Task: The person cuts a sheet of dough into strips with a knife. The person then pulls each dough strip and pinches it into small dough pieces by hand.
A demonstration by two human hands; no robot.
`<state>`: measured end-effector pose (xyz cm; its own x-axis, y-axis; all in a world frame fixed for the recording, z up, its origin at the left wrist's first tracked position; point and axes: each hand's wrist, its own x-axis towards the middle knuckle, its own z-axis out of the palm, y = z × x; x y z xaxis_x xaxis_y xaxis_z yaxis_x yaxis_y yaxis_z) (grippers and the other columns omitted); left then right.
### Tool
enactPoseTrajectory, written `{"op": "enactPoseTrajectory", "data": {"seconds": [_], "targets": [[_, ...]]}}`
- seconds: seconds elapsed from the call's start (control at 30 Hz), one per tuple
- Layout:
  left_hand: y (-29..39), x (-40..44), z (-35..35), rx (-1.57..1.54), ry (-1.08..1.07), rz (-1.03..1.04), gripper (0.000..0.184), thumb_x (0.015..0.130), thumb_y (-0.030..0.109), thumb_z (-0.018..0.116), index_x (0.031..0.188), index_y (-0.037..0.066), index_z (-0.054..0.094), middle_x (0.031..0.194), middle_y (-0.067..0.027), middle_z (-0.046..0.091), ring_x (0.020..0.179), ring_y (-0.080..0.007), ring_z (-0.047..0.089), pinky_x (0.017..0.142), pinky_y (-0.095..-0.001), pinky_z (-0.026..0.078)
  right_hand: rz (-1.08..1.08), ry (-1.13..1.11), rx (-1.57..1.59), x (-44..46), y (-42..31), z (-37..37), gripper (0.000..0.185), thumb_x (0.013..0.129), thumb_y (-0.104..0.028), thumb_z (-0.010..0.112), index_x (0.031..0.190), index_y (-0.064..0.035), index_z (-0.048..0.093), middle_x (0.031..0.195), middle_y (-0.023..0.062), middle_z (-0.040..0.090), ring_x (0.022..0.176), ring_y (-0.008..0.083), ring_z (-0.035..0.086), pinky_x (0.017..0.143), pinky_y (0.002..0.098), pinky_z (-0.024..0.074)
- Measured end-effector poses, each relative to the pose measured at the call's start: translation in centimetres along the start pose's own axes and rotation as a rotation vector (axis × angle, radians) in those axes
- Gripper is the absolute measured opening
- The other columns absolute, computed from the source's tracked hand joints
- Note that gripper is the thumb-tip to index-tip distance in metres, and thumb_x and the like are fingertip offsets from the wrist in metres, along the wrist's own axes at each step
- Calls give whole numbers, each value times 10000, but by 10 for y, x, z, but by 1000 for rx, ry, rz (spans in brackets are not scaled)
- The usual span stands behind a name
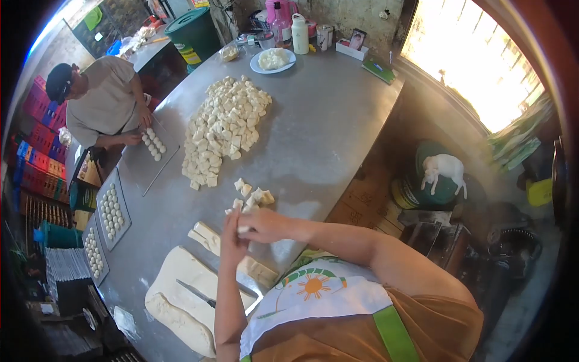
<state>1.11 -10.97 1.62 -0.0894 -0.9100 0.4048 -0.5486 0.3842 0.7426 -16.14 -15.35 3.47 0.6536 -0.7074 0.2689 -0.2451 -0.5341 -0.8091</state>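
The left hand (230, 236) and right hand (269, 225) (overlapping) partly hide a dough piece (243, 229).

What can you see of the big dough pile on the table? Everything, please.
The dough pile is a long, uneven heap of many small, pale cream chunks, blocky and irregular, several with flat, cut-looking faces. It looks soft and matte, and pieces overlap. It sits directly on the grey metal-looking table, its far end near the white plate. Neither the left hand nor the right hand touches it. Its buried pieces are hidden.
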Motion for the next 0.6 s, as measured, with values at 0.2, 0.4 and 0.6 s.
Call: {"op": "enactPoseTrajectory", "data": {"seconds": [0.2, 0.4, 0.6], "targets": [[7, 1, 11, 170, -195, -190, 226, 876, 79, 666, 1091, 18, 699, 874, -188, 713, 742, -325, 687, 684, -373, 534, 172, 268, -44, 4, 0, -10, 322, 799, -332, 719, 949, -52, 664, 933, 192, 684, 851, 399, 666, 720, 484, 510], [45, 0, 4, -115, -270, -21, 262, 887, 17, 631, 1143, 41, 681, 1030, -171, 706, 873, -246, 691, 746, -345, 530, 353, 80, -493, -21, 70, -11, 381, 860, -386, 695, 1042, -53, 659, 1016, 184, 683, 889, 360, 682, 692, 442, 545], [31, 16, 14, 43, 86, 25, 338, 883, 72, 661, 1219, 39, 639, 1001, -166, 721, 769, -324, 694, 684, -415, 537, 47, -63, -5, -14, 32, -15, 478, 836, -352, 748, 1175, -34, 635, 1142, 187, 658, 943, 364, 680, 710, 411, 574]]}}
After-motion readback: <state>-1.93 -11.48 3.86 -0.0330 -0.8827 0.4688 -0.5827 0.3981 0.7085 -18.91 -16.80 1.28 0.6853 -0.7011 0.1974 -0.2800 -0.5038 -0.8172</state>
